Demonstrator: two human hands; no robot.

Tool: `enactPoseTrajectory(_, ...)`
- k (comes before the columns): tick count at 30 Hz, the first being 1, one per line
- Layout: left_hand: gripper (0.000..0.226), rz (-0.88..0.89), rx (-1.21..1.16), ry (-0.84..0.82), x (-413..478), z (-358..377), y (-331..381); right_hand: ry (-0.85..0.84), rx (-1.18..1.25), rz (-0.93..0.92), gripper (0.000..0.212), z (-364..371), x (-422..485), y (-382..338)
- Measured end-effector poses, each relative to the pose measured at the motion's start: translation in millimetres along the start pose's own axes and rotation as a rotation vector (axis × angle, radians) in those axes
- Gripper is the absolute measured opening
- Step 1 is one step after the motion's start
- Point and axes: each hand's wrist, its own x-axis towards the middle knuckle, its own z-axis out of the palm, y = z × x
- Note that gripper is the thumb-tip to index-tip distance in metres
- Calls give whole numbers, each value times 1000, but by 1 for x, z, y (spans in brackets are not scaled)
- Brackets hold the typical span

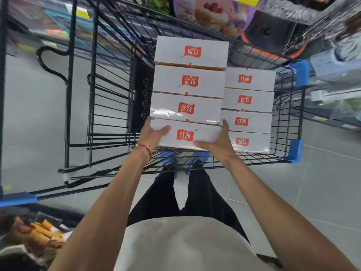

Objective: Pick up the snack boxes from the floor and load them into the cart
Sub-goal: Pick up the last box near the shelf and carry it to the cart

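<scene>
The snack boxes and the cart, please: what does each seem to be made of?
Snack boxes: probably white cardboard, matte, with a brown raw edge showing on one; some carry glossy clear wrap or tape that glints. Cart: likely metal wire with a black coating, judging by its thin rigid grid. Its corner guards: seemingly blue plastic, smooth.

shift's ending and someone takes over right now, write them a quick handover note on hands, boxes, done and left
Hands: left hand and right hand grip the ends of one snack box at the near end of the left row.
Done: cart holds seven boxes, three in that row, four in the right row.
Left: set it down, release; floor shows no more boxes.
</scene>
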Motion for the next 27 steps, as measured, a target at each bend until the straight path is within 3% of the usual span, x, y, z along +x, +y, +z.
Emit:
enactPoseTrajectory(5,68,-29,39,25,12,-4,0,36,-40,-81,105,13,11,2)
enactPoseTrajectory(15,62,-6,-23,47,18,-3,-11,158,-92,-142,98,20,10,8)
enactPoseTrajectory(27,54,49,-73,102,25,9,-13,106,-92,-116,94,7,14,2)
